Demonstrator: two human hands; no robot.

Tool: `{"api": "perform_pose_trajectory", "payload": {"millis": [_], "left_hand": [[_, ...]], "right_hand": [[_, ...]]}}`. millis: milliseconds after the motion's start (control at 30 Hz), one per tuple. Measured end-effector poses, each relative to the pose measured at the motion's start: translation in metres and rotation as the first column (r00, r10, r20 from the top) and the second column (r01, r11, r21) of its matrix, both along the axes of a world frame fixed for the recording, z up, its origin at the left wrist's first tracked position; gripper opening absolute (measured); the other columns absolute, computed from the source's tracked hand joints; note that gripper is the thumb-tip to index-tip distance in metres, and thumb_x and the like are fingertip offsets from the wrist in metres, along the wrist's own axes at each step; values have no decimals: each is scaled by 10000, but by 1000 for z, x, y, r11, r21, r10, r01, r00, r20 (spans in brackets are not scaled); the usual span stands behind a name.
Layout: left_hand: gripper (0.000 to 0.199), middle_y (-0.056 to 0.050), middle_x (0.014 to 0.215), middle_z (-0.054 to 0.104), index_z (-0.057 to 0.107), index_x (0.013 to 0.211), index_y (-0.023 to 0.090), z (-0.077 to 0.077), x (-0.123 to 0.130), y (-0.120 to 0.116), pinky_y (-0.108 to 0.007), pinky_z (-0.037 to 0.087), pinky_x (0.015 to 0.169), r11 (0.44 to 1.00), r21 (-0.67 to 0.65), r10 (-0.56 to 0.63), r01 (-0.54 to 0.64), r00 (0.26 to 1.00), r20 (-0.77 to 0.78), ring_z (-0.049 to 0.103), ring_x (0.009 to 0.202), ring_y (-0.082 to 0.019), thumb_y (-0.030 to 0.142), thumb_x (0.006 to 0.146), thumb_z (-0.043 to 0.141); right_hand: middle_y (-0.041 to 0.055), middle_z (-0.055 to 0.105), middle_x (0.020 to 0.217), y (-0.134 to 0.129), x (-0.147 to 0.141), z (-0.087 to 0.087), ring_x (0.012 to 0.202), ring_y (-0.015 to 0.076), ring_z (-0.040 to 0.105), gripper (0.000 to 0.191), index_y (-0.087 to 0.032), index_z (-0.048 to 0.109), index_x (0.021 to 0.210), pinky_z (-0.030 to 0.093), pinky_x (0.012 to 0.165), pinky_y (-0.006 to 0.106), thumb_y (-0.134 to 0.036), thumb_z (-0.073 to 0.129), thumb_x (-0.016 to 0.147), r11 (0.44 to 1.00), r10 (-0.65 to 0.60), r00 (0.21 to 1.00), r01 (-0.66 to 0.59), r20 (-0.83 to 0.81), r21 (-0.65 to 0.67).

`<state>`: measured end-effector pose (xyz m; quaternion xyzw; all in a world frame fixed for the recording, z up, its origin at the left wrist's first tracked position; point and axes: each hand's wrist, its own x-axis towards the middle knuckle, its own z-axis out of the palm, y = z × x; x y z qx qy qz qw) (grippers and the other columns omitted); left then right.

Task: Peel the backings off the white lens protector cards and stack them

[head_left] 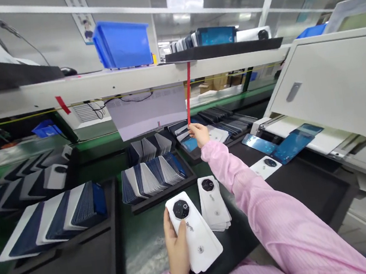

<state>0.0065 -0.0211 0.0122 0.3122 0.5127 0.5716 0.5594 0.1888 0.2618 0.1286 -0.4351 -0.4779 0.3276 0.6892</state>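
Note:
My left hand [177, 248] grips a few stacked white phone back panels [201, 238], its thumb lying on the top one below the dark printed camera ring. Stretched forward, my right hand [200, 134] pinches the lower end of a red tape strip [189, 89] that hangs from the shelf edge. Between my arms a slightly fanned pile of similar white panels [214, 207] lies on the dark green table. Just beyond, a black tray [164, 198] holds rows of leaning white, grey and dark blue panels.
At left, more black trays [113, 218] carry leaning panels. A white machine [334, 85] stands at right, with blue panels [296, 142] at its conveyor outlet. Overhead runs a white shelf [148, 76] bearing a blue bin [123, 43] and a black tray [225, 50].

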Motion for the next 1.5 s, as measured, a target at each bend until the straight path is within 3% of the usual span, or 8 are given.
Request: {"api": "perform_pose_trajectory", "payload": {"millis": [133, 300, 433, 633, 867, 1133, 1267, 1500], "left_hand": [[689, -103, 1509, 402, 323, 1430, 266, -1, 1, 1, -452, 353, 1119, 999, 13, 29, -30, 999, 20, 412, 1373, -292, 377, 819, 622], [694, -101, 1515, 397, 321, 1436, 257, -6, -1, 5, -422, 352, 1125, 996, 73, 54, -57, 998, 36, 395, 1386, -269, 343, 823, 634], [686, -94, 1515, 398, 330, 1437, 267, -7, -2, 6, -401, 374, 1112, 995, 79, 59, -62, 998, 37, 404, 1381, -262, 339, 828, 637], [694, -100, 1509, 405, 315, 1446, 273, -4, -4, 6, -404, 377, 1109, 995, 78, 54, -57, 997, 49, 423, 1367, -260, 337, 835, 637], [712, -98, 1432, 486, 247, 1467, 310, -5, -3, 4, -386, 451, 1030, 996, 71, 48, -54, 995, 90, 530, 1268, -243, 336, 856, 611], [207, -66, 1095, 673, 670, 1008, 216, -3, -8, 3, -354, 479, 906, 998, 56, 18, -14, 996, -83, 636, 1015, -225, 313, 844, 590], [205, -64, 1116, 662, 663, 1017, 215, -1, -8, 5, -360, 424, 973, 994, 104, 26, -16, 995, -97, 600, 1087, -225, 303, 850, 584], [214, -63, 1076, 652, 670, 1020, 212, -5, -5, 7, -345, 414, 983, 986, 169, 7, 15, 992, -130, 597, 1076, -208, 337, 866, 590]], "right_hand": [[4, 649, 825, 4, -3, 1, 661, 93, 596, 260, -119, 610, 948, 533, 637, 256, -370, 542, 941, 995, 102, 995, -102, -18, -18], [-97, 419, 418, 34, -4, 6, 428, 54, 450, 343, -184, 470, 617, 443, 532, 210, -308, 430, 934, 975, 116, 986, -136, -117, -174], [-100, 378, 407, 66, 2, 16, 415, 66, 459, 315, -186, 424, 572, 456, 544, 245, -216, 424, 885, 919, 63, 957, -167, -285, -357], [-86, 428, 457, 72, 12, 10, 493, 51, 523, 349, -168, 454, 550, 507, 694, 300, -198, 408, 894, 915, 136, 954, -224, -266, -336], [-60, 561, 535, 12, -14, -18, 495, 54, 527, 356, -136, 564, 664, 496, 611, 242, -284, 435, 962, 894, 385, 919, -395, -90, -211], [44, 692, 983, -165, -39, -36, 983, 177, 638, 120, -216, 749, 875, 499, 929, 368, -307, 686, 829, 676, 735, 641, -670, 220, -307], [60, 635, 1083, -209, -38, -54, 1079, 216, 585, 197, -285, 729, 1025, 461, 979, 455, -308, 566, 917, 729, 679, 587, -609, 440, -312], [69, 590, 1154, -228, -39, -65, 1143, 239, 493, 373, -323, 648, 1174, 444, 971, 501, -113, 490, 910, 817, 428, 467, -565, 774, -111]]}}
